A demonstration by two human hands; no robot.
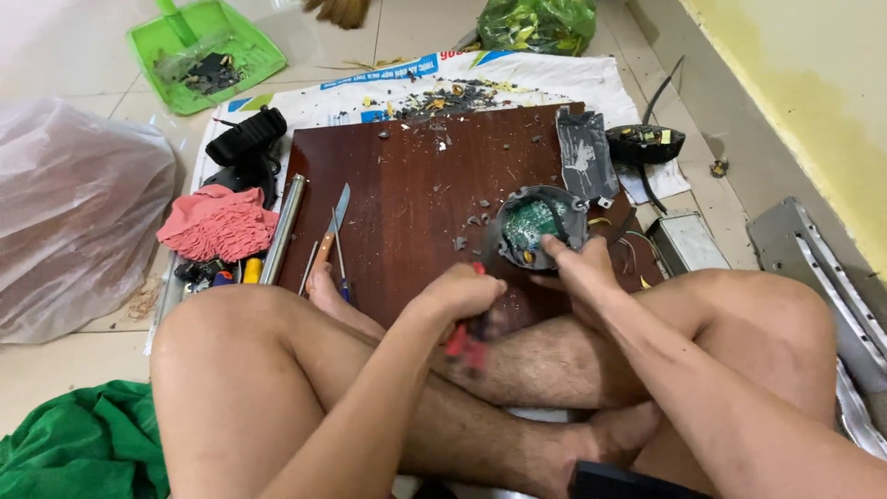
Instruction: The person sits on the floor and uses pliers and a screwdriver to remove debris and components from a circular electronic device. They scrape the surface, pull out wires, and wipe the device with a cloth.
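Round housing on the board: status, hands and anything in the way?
Left hand gripping red-handled pliers. Right hand steadying round housing, green circuit board exposed. Debris chips scattered on wooden board; knife lies clear at left.

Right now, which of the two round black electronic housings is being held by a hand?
The near round housing, showing a green circuit board, gripped by the right hand. The other housing lies untouched by the wall.

Glossy dark-red wood board (407,199), shiny green plastic dustpan (205,51), rough pink cloth rag (219,224), smooth metal tube (284,229).
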